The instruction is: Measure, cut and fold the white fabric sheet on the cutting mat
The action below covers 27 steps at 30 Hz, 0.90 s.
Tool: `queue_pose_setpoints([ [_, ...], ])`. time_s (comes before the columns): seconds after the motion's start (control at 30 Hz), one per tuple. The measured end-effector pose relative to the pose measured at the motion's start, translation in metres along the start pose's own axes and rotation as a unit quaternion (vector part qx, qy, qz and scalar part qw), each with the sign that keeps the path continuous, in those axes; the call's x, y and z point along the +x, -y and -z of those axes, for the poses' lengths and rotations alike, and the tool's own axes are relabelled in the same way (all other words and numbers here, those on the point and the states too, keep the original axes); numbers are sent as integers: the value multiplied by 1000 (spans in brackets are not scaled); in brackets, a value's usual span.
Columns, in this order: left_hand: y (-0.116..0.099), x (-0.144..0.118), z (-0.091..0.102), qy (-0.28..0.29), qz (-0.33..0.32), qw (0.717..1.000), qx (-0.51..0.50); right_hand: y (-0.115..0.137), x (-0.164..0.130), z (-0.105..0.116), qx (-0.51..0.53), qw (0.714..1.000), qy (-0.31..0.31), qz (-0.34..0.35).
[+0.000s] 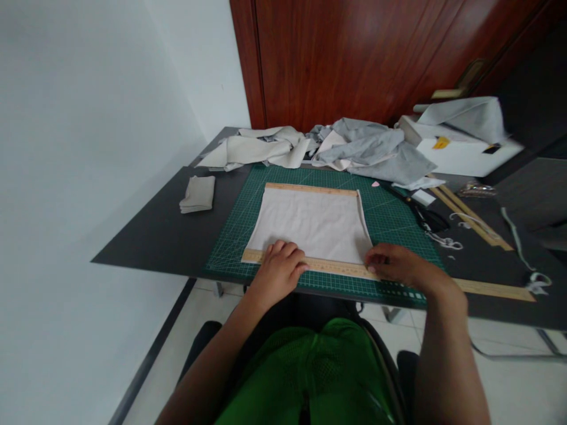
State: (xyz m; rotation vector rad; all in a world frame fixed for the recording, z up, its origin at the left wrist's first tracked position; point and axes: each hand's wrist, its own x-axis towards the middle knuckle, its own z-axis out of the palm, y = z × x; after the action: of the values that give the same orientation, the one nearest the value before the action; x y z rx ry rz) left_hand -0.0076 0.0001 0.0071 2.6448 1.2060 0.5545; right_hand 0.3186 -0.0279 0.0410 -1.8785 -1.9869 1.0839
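Note:
A white cloth (312, 221) lies spread on the green cutting mat (233, 236). Along its near edge runs a long wooden ruler (336, 268), which continues to the right beyond my right forearm. Another wooden ruler (310, 188) lies along the cloth's far edge. My left hand (280, 268) rests on the near ruler and the cloth's edge, fingers lying down over them. At the near right corner, my right hand (392, 261) has its fingertips closed on the cloth's edge beside the ruler; the thumb is partly hidden.
Folded grey cloth pieces (198, 193) sit at the left. Crumpled fabric (372, 147) lines the back, beside a white box (465, 147). Black-handled scissors (425, 215), wooden strips (472, 215) and a white cord (538, 283) lie at the right. A wall borders the left side.

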Motion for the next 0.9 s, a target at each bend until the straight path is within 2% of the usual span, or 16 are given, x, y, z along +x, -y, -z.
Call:
queue_pose_setpoints([
  [0.33, -2, 1, 2, 7, -3, 1000, 16, -1, 6, 1, -18, 999, 13, -25],
  [0.73, 1, 3, -2, -2, -5, 1000, 1, 20, 2, 5, -57, 998, 2, -33],
  [0.9, -4, 0, 3, 10, 12, 1000, 6, 9, 3, -3, -83, 996, 12, -35],
])
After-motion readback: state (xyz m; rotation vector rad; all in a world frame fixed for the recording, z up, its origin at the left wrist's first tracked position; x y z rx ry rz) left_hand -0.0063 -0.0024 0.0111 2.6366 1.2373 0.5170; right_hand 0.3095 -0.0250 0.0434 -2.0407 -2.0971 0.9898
